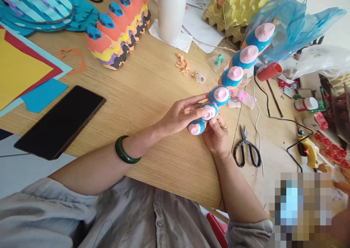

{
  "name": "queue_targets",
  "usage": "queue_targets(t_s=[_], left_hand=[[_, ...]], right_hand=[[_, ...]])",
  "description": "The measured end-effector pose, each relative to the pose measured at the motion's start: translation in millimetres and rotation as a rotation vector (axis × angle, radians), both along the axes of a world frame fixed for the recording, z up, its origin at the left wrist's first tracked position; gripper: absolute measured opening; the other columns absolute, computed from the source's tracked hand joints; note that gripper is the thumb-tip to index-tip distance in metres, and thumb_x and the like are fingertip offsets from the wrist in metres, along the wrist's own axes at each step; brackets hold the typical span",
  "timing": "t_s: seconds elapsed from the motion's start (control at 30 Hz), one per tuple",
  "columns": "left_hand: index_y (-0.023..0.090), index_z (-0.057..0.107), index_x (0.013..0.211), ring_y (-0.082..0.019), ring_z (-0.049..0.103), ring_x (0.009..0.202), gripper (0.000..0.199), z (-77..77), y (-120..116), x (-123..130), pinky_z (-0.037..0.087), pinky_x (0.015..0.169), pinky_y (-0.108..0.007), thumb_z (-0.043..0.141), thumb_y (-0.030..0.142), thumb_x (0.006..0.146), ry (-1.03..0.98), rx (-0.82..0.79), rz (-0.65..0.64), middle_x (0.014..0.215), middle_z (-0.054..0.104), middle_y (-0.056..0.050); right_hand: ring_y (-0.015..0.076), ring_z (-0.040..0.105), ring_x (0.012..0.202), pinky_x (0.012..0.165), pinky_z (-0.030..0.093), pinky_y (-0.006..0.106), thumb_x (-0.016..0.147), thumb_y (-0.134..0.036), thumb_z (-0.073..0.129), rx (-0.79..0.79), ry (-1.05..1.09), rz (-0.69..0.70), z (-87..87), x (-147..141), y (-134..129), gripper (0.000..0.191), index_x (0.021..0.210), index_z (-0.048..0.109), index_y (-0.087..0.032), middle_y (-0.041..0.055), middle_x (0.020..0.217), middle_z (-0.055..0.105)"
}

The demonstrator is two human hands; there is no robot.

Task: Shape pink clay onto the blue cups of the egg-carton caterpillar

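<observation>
A long strip of egg-carton bumps (pixel 231 77), orange at the base with blue tops and pink caps, slants up to the right above the table. My left hand (pixel 182 116) grips its near end from the left, the thumb lying over a pink cap. At the lower right of that end, my right hand (pixel 218 135) pinches the edge between thumb and bent fingers. The strip hides some fingertips of both hands. A green bangle (pixel 127 150) circles my left wrist.
Black-handled scissors (pixel 247 147) lie right of my right hand. A phone (pixel 60 122) and coloured sheets (pixel 24 67) are left. A painted carton piece (pixel 117 29), white bottle (pixel 171 14) and blue plastic bag (pixel 296 29) stand behind. A yellow glue gun (pixel 310 151) and cables lie right.
</observation>
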State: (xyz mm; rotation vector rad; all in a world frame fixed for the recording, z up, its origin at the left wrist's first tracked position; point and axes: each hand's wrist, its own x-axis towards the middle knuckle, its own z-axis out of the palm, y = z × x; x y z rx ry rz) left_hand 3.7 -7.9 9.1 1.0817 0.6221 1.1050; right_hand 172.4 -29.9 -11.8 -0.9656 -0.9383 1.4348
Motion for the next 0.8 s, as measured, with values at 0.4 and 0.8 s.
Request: queue_targets(t_s=[0.4, 0.8], left_hand=[[0.011, 0.065, 0.151, -0.028, 0.078, 0.115, 0.08, -6.0, -2.5, 1.4, 0.061, 0.098, -0.037, 0.085, 0.054, 0.086, 0.064, 0.033, 0.076, 0.12, 0.083, -0.015], [0.017, 0.054, 0.163, -0.034, 0.067, 0.142, 0.085, -9.2, -5.0, 5.4, 0.057, 0.115, -0.039, 0.084, 0.048, 0.09, 0.002, 0.054, -0.006, 0.152, 0.07, -0.016]], right_hand=[[0.0125, 0.064, 0.069, 0.071, 0.058, 0.029, 0.069, -0.055, 0.099, 0.008, -0.001, 0.009, 1.1, -2.8, -1.2, 0.028, 0.078, 0.083, -0.033, -0.0059, 0.076, 0.076], [0.0122, 0.067, 0.071, 0.072, 0.061, 0.029, 0.071, -0.052, 0.099, 0.031, 0.039, 0.012, -2.9, -2.7, -0.2, 0.023, 0.082, 0.086, -0.037, -0.0068, 0.081, 0.08]])
